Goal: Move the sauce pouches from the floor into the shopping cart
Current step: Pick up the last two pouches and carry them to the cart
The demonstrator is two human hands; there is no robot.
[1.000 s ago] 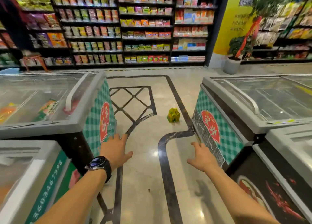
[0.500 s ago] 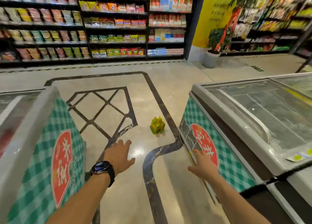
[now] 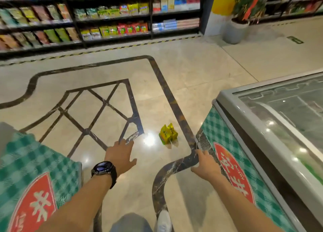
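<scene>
Yellow-and-green sauce pouches (image 3: 168, 134) stand close together on the beige marble floor, just left of a dark inlay stripe. My left hand (image 3: 120, 154), with a black watch on its wrist, is stretched forward with fingers spread, holding nothing, short of the pouches and to their left. My right hand (image 3: 206, 165) is also held out with relaxed fingers and holds nothing, close to the freezer's end panel and nearer to me than the pouches. No shopping cart is in view.
A chest freezer (image 3: 262, 144) with a glass lid and green checked end panel stands at right. Another freezer's corner (image 3: 35, 170) is at left. Product shelves (image 3: 111, 21) line the far wall. A potted plant (image 3: 236, 28) stands at the back right.
I have walked forward between the freezers. The pouches now lie closer, and the left freezer has slid mostly out of view. Both hands stay outstretched and hold nothing.
</scene>
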